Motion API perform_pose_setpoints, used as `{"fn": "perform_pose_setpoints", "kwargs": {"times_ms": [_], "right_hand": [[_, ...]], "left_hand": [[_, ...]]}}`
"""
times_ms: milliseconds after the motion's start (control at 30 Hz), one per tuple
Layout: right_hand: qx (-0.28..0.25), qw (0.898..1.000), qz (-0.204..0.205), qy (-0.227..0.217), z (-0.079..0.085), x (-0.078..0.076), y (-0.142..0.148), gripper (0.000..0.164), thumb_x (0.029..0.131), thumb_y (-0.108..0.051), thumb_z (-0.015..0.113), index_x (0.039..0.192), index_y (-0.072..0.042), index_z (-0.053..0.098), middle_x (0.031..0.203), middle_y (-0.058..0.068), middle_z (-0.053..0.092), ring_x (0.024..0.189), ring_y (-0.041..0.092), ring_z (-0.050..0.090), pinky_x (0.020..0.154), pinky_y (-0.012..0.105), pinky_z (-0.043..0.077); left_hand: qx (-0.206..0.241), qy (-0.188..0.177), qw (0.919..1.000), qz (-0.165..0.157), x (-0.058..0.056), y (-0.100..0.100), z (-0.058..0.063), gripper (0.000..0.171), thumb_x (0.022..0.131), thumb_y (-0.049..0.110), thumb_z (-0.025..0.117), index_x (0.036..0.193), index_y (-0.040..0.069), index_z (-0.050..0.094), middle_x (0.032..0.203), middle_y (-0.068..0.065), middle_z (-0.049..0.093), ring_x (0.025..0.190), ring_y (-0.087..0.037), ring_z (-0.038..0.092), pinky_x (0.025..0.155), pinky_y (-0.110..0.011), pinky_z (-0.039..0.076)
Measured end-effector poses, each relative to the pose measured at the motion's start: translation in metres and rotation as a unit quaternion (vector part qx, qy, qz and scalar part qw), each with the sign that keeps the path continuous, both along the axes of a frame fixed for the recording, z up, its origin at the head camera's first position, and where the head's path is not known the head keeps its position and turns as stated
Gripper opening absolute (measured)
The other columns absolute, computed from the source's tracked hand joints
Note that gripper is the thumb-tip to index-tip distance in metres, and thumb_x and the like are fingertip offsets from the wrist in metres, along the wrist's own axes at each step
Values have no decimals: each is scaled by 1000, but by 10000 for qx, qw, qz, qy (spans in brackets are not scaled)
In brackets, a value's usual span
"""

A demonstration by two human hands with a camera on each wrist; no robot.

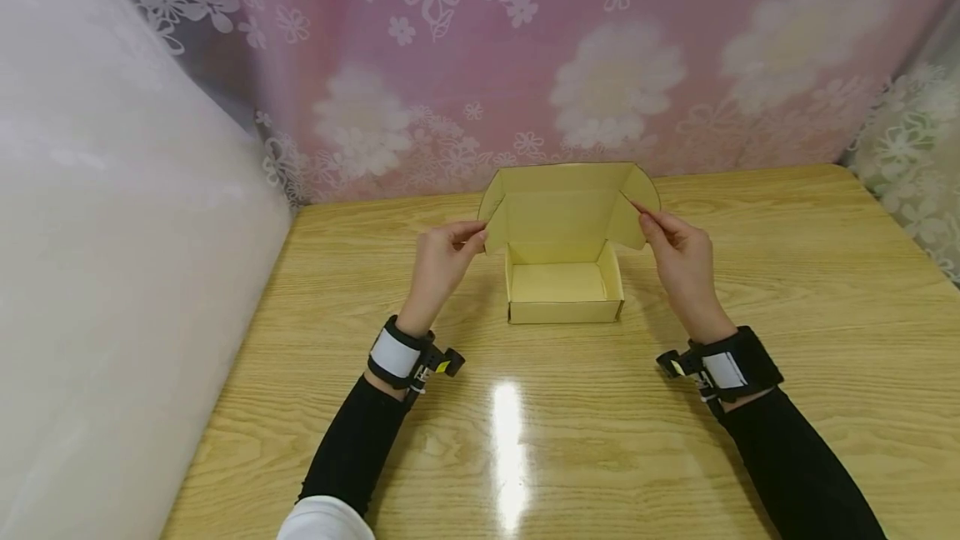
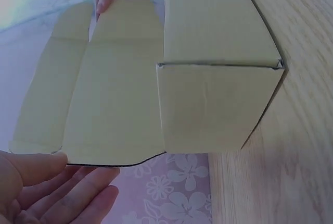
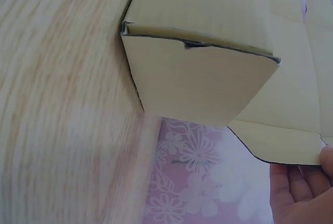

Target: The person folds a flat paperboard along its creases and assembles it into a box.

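Observation:
A cardboard box (image 1: 566,312) stands on the table with its lid (image 1: 562,198) raised at the back, the inside facing the head camera. No contents show on its bare floor. My left hand (image 1: 442,261) pinches the lid's left side flap between thumb and fingers; in the left wrist view the thumb (image 2: 39,166) lies over the flap's edge, the fingers under it. On the other side my right hand (image 1: 684,261) pinches the right side flap (image 1: 626,222). The right wrist view shows the box's outer side wall (image 3: 197,78) and the right fingers (image 3: 296,187) under the flap edge.
The wood-grain table (image 1: 585,440) extends around the box, its back edge just behind it. A pink flowered curtain (image 1: 487,65) hangs behind that edge. White sheeting (image 1: 127,232) borders the left side, and a patterned cloth (image 1: 915,157) hangs at the right.

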State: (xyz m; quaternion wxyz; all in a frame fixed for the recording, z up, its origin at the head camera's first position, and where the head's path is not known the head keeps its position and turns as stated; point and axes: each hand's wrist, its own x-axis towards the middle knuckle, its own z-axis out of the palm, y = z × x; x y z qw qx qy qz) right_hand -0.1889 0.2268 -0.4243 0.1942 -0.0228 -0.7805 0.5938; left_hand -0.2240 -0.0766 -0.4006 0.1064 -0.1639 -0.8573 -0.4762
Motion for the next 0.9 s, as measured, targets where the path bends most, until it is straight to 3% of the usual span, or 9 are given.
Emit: {"fn": "perform_pose_setpoints", "kwargs": {"times_ms": [233, 367, 500, 633, 733, 900], "right_hand": [[-31, 10000, 63, 44, -3, -2, 0, 31, 103, -15, 57, 125, 5, 67, 79, -10, 55, 59, 10, 30, 53, 24, 25], [-49, 9998, 119, 127, -4, -1, -1, 32, 104, -14, 56, 131, 1, 65, 87, -10, 60, 60, 9, 34, 51, 23, 25], [16, 9996, 96, 248, -3, -1, -4, 31, 103, -13, 58, 130, 0, 66, 94, -17, 63, 71, 8, 48, 58, 16, 36], [117, 9992, 101, 359, -2, 0, -8, 30, 102, -12, 60, 129, -1, 67, 102, -19, 65, 81, 2, 59, 68, 10, 47], [107, 9989, 191, 424, -1, 2, -10, 31, 101, -10, 61, 129, 1, 67, 110, -11, 68, 86, -1, 63, 73, 10, 52], [247, 9980, 352, 462, 1, 3, -13, 32, 100, -10, 61, 129, 2, 66, 124, 18, 67, 89, -4, 63, 74, 10, 53]], "left_hand": [[-26, -258, 9995, -164, 3, 4, 0, 33, 97, 11, 67, 127, -3, 67, 117, -18, 72, 84, -32, 75, 73, -35, 60], [-225, -453, 9986, -182, 3, 7, -2, 41, 98, 17, 66, 136, 3, 62, 117, -17, 72, 81, -30, 74, 54, -24, 49], [-440, -432, 9978, -254, 2, 8, -4, 47, 98, 22, 66, 142, 8, 57, 117, -15, 73, 69, -28, 71, 47, -21, 31], [-577, -351, 9972, -326, 2, 11, -6, 50, 99, 24, 64, 146, 10, 53, 134, -8, 65, 73, -24, 70, 51, -21, 34], [-531, -508, 9964, -416, 2, 12, -7, 55, 98, 23, 65, 150, 13, 49, 140, -5, 61, 77, -25, 70, 55, -22, 38], [8, -1171, 9882, -987, 1, 15, -9, 65, 100, 21, 62, 158, 18, 32, 152, -7, 49, 83, -35, 72, 51, -21, 30]]}}
